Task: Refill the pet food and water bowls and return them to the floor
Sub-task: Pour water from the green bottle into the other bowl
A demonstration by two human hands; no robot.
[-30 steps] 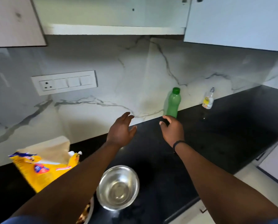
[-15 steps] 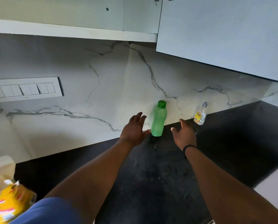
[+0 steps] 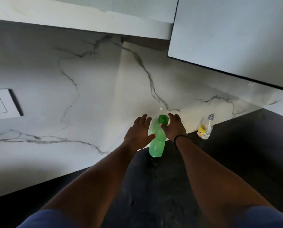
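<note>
A green plastic bottle (image 3: 156, 142) with a green cap stands upright on the black countertop (image 3: 236, 153), close to the marble wall. My left hand (image 3: 138, 132) is at the bottle's left side, fingers straight and spread, thumb touching its middle. My right hand (image 3: 174, 127) is at the bottle's right side near the cap, fingers extended, thumb against the neck. Neither hand has closed round the bottle. No pet bowl is in view.
A small clear bottle with a yellow label (image 3: 205, 129) stands to the right by the wall. A white switch panel (image 3: 1, 104) is on the marble backsplash at left. Upper cabinets (image 3: 236, 38) hang overhead.
Both hands have reached forward to the green bottle and now flank it. The view has swung right, so the steel bowl and yellow food bag have left the frame.
</note>
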